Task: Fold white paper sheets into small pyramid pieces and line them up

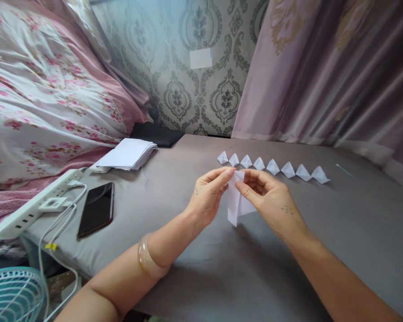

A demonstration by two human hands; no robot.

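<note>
A partly folded sheet of white paper (pixel 234 203) is held up in the air above the grey-covered surface, gripped by both hands near its top edge. My left hand (pixel 211 190) pinches its upper left part between thumb and fingers. On the right side, my right hand (pixel 267 194) has its thumb pressed on the front of the paper, fingers curled behind and partly hidden. Beyond the hands, several small folded white paper shapes (pixel 273 167) stand in a slanting row, each rising to a point.
A stack of white paper (pixel 127 153) lies at the back left by a black flat item (pixel 157 134). Nearer are a phone (pixel 96 209), a white power strip (pixel 36 203) with cables, and a blue fan (pixel 13 293). A thin stick (pixel 344 170) lies far right.
</note>
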